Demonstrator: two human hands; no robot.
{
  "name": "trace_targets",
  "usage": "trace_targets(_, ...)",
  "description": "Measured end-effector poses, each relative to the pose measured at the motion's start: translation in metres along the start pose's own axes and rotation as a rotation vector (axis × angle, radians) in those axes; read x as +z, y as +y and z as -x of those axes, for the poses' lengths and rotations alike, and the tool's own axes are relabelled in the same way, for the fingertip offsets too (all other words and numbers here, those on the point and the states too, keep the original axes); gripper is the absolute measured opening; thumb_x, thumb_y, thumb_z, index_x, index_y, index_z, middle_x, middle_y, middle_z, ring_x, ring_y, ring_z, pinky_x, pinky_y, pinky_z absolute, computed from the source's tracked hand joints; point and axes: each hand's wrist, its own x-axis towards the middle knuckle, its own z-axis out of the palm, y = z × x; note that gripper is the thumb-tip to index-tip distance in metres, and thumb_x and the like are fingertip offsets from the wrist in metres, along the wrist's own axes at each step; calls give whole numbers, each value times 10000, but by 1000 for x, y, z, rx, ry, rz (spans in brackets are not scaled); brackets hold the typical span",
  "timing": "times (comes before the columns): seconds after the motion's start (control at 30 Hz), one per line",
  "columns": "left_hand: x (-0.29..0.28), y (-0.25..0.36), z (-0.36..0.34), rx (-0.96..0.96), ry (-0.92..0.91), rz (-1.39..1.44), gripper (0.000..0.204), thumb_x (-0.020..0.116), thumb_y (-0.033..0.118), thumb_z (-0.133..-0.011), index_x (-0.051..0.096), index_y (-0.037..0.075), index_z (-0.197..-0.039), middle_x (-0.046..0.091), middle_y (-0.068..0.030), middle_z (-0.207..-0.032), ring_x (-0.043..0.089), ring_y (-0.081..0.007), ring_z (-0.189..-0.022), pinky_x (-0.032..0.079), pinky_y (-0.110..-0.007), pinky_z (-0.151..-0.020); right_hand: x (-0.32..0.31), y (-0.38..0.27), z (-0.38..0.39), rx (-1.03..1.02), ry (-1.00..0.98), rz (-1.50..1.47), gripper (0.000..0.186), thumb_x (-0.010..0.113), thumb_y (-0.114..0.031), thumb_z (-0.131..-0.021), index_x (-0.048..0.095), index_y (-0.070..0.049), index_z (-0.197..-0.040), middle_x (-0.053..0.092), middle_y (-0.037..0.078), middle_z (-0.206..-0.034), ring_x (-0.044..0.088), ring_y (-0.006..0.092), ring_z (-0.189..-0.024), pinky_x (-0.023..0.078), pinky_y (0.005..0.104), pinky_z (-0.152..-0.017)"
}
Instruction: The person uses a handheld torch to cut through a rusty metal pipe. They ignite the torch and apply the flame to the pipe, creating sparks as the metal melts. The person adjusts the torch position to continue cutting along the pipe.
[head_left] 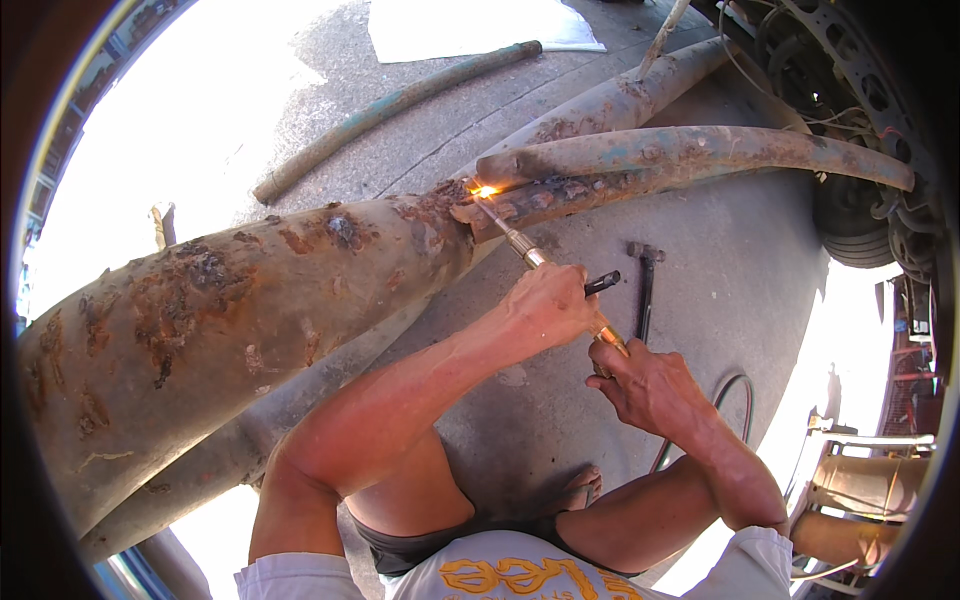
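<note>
Gripping torch (529,251) mid-length with left hand (552,305), fingers curled tight, black rod (603,283) poking out; gripping nearer part with right hand (650,385), fingers wrapped, probably for steadiness. Aimed far-left, putting flame (485,190) at right end of big pipe (300,300).

The grey concrete floor (720,290) carries a hammer (646,290), a slim pipe (385,110) and a white sheet (470,27).

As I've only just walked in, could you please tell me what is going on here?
The person's left hand and right hand hold a brass-coloured gas torch, the left nearer its tip. An orange glow shows at that tip, by the ends of a thick rusty pipe and a narrower pipe. A hammer lies on the concrete floor.
</note>
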Motion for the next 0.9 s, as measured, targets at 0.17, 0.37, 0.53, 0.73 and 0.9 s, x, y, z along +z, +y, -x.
trace_targets(0.17, -6, 4, 0, -57, -70, -33, 383, 608, 354, -1042, 716, -9, -1100, 743, -263, -939, 725, -470, -959, 552, -545, -844, 0, 0, -1, -12, 4, 2, 304, 671, -343, -1047, 476, -167, -1199, 628, 151, -797, 708, 323, -619, 547, 440, -525)
trace_targets(0.37, -7, 5, -1, -62, -72, -48, 386, 606, 358, -1043, 715, -7, -1103, 745, -260, -946, 726, -467, -963, 555, -544, -856, 0, 1, -2, -24, 15, 2, 299, 663, -351, -1053, 475, -163, -1189, 623, 151, -790, 701, 324, -600, 538, 430, -507)
trace_targets(0.53, -3, 1, -1, -21, -5, -11, 361, 635, 301, -996, 722, -48, -1022, 732, -293, -881, 732, -485, -895, 573, -547, -810, -1, 1, -2, -19, 3, 3, 300, 660, -353, -1055, 476, -162, -1195, 625, 154, -789, 702, 321, -601, 539, 430, -510)
trace_targets(0.73, 0, -2, 0, 22, 33, 24, 353, 653, 274, -976, 714, -74, -978, 724, -310, -853, 731, -498, -859, 579, -549, -781, -2, -1, -2, -7, -12, 13, 304, 663, -350, -1053, 476, -165, -1205, 633, 155, -795, 704, 317, -609, 544, 431, -516)
trace_targets(0.9, -5, 2, 0, -43, -58, -36, 384, 608, 346, -1037, 719, -12, -1124, 740, -264, -921, 725, -471, -939, 549, -544, -835, -3, -2, -2, 0, -16, 14, 304, 669, -344, -1050, 477, -168, -1205, 635, 156, -800, 706, 319, -613, 548, 432, -521)
